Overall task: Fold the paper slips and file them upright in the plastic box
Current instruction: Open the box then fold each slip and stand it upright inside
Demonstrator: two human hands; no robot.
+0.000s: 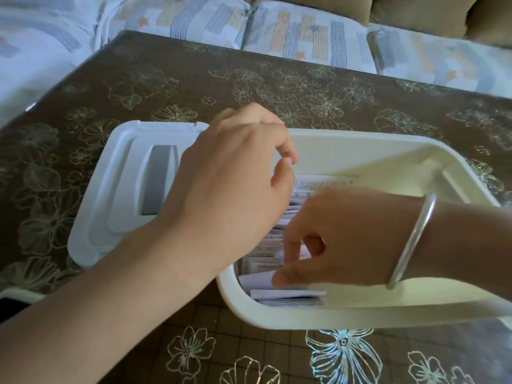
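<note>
The brown flower-print table [277, 79] fills the view. The cream plastic box [360, 139] sits toward 4 o'clock, and its white lid [110, 176] lies flat at the box's 9 o'clock, touching it. My left hand [230, 176] hovers over the box's 10 o'clock corner, fingers loosely curled, holding nothing. My right hand [340, 236] reaches in from 3 o'clock and pinches the upright paper slips [282, 293] at the box's 7 o'clock end. A silver bangle [412, 239] circles that wrist.

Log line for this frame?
box: slips upright | lid: off | left hand: above box, empty | right hand: in slips, grip unclear
</note>
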